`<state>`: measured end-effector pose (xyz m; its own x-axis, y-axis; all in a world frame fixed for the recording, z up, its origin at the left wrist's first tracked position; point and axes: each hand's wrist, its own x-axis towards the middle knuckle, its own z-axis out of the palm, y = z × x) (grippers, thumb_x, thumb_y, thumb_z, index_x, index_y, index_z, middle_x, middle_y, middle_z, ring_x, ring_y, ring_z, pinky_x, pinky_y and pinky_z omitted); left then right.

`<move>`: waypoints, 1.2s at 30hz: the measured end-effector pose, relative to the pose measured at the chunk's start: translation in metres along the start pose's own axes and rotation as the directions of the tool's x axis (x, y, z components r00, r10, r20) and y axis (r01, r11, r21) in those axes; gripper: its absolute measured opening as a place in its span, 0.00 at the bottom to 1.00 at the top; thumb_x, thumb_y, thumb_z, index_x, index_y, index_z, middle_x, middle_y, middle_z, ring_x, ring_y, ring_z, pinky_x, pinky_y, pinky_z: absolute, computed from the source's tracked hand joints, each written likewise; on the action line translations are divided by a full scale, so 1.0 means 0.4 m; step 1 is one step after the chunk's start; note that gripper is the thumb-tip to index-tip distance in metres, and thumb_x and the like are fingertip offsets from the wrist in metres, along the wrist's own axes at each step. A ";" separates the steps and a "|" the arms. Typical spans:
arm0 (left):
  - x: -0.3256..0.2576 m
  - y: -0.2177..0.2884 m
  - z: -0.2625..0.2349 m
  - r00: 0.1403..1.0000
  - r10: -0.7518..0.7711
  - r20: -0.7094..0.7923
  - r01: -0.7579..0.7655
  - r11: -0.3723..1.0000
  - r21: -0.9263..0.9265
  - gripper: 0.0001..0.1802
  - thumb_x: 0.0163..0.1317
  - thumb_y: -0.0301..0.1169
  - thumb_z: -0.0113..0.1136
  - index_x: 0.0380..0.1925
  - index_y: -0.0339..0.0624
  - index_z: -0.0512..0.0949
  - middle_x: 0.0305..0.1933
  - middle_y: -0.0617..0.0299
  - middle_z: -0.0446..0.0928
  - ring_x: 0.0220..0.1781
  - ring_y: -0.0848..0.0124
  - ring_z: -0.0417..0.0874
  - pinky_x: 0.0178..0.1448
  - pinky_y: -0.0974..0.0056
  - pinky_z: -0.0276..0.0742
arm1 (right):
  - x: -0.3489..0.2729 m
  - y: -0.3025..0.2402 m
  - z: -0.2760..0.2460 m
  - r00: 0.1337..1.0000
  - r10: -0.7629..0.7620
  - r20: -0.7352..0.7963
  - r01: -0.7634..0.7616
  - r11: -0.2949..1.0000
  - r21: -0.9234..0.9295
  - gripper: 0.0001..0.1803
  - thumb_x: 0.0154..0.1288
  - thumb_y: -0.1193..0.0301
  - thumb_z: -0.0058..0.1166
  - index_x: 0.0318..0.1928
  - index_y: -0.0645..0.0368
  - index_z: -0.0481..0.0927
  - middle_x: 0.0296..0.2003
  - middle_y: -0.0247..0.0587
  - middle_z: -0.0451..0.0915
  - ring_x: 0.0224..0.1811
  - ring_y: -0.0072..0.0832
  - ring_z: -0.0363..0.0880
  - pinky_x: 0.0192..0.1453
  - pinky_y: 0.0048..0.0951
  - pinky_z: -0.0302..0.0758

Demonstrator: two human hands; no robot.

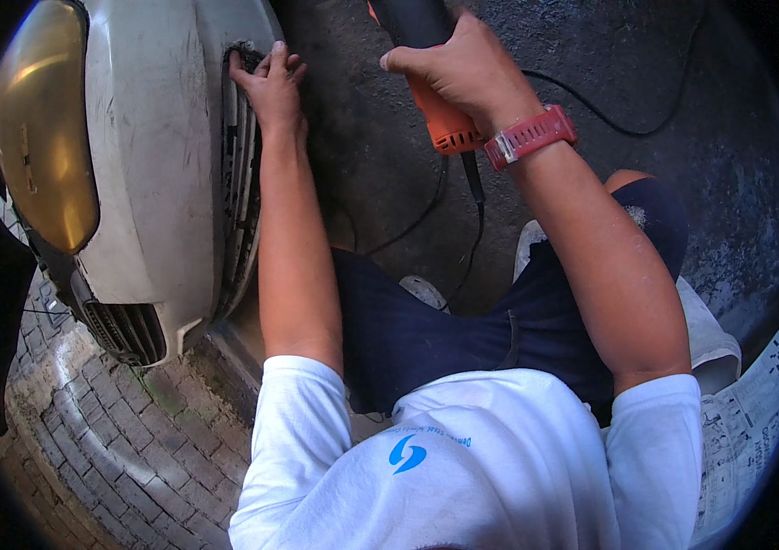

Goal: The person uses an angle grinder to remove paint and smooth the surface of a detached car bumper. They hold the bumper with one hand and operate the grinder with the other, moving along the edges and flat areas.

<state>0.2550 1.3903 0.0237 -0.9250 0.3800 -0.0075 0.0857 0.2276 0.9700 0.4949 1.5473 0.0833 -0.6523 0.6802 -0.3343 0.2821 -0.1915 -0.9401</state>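
Orange power tool (440, 110) with a black upper body sits clamped in the right hand (458, 69), whose fingers wrap fully round the housing near the top of the view, above dark rough ground (591, 55); the tool's working end is cut off by the upper edge. A red wristband (530, 136) circles that wrist, and a black cord (476, 197) runs from the tool's lower end down toward the person's lap, with more cable looping across the ground behind. The left hand (270, 82) holds nothing: its fingers are spread and pressed flat against the rim of a grille opening (241, 183) in a scuffed white car bumper (155, 165). Left of that bumper sits a yellowed headlight (45, 128). Beneath the bumper lies grey brick paving (114, 431). The person wears a white shirt (463, 467) and dark shorts (444, 330), and newspaper (747, 422) lies at the right.
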 end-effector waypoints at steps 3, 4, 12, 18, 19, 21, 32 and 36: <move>-0.002 0.005 -0.010 1.000 0.009 0.005 -0.009 1.000 -0.002 0.51 0.80 0.35 0.67 0.87 0.48 0.40 0.62 0.45 0.79 0.55 0.62 0.85 0.59 0.54 0.88 | 0.002 0.013 0.001 1.000 0.012 -0.003 -0.012 1.000 0.001 0.34 0.54 0.58 0.78 0.55 0.70 0.83 0.43 0.57 0.91 0.47 0.44 0.93 0.53 0.42 0.87; -0.008 0.007 -0.013 1.000 -0.008 -0.007 0.008 1.000 0.010 0.51 0.80 0.35 0.67 0.87 0.47 0.40 0.62 0.45 0.79 0.55 0.62 0.85 0.59 0.54 0.89 | 0.003 0.023 0.000 1.000 0.012 0.004 -0.012 1.000 0.009 0.32 0.55 0.59 0.76 0.55 0.69 0.83 0.43 0.58 0.91 0.47 0.46 0.93 0.54 0.44 0.87; -0.082 0.010 -0.033 0.995 -0.062 0.072 0.053 0.992 0.118 0.55 0.80 0.36 0.68 0.90 0.44 0.38 0.64 0.46 0.78 0.55 0.64 0.86 0.61 0.56 0.88 | 0.062 0.125 0.075 0.990 -0.138 -0.016 0.135 0.982 -0.133 0.43 0.50 0.52 0.78 0.61 0.67 0.81 0.48 0.58 0.89 0.46 0.46 0.94 0.52 0.44 0.89; -0.039 0.013 -0.014 0.996 -0.044 0.071 0.038 0.996 0.085 0.57 0.79 0.37 0.68 0.91 0.45 0.36 0.65 0.46 0.78 0.57 0.64 0.86 0.61 0.56 0.88 | 0.050 0.127 0.081 0.991 -0.136 -0.016 0.132 0.980 -0.148 0.43 0.49 0.52 0.78 0.60 0.68 0.80 0.46 0.59 0.89 0.46 0.46 0.94 0.51 0.44 0.89; -0.033 0.012 -0.009 0.997 -0.042 0.062 0.036 0.996 0.084 0.57 0.79 0.37 0.68 0.90 0.45 0.36 0.65 0.46 0.78 0.57 0.64 0.85 0.61 0.56 0.88 | 0.044 0.124 0.078 0.992 -0.122 -0.009 0.120 0.984 -0.131 0.43 0.48 0.52 0.78 0.59 0.68 0.80 0.46 0.59 0.89 0.46 0.46 0.94 0.51 0.44 0.89; -0.026 0.010 -0.002 0.998 -0.036 0.053 0.032 0.997 0.073 0.57 0.79 0.36 0.68 0.90 0.45 0.35 0.64 0.47 0.78 0.56 0.63 0.85 0.61 0.56 0.89 | 0.040 0.116 0.077 0.995 -0.104 0.002 0.103 0.985 -0.135 0.43 0.48 0.52 0.78 0.60 0.68 0.80 0.46 0.59 0.89 0.46 0.46 0.94 0.51 0.44 0.89; -0.011 -0.003 0.000 0.997 -0.053 0.049 0.052 0.998 0.031 0.58 0.78 0.33 0.69 0.90 0.46 0.33 0.64 0.45 0.78 0.54 0.62 0.85 0.60 0.55 0.89 | 0.043 0.123 0.073 0.994 -0.112 -0.016 0.109 0.986 -0.122 0.44 0.48 0.52 0.78 0.61 0.68 0.80 0.48 0.60 0.89 0.47 0.48 0.94 0.52 0.45 0.89; -0.065 0.031 -0.005 0.985 -0.131 0.109 0.134 0.991 -0.019 0.48 0.80 0.40 0.67 0.88 0.44 0.47 0.65 0.49 0.79 0.59 0.60 0.85 0.65 0.53 0.86 | 0.042 0.112 0.068 0.992 -0.124 0.003 0.121 0.970 -0.211 0.45 0.49 0.52 0.78 0.63 0.68 0.79 0.51 0.64 0.89 0.51 0.53 0.94 0.56 0.48 0.89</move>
<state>0.2794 1.3815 0.0363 -0.8821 0.4425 -0.1615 -0.0465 0.2594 0.9646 0.4776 1.5310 0.0338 -0.6841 0.6968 -0.2157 0.3427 0.0460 -0.9383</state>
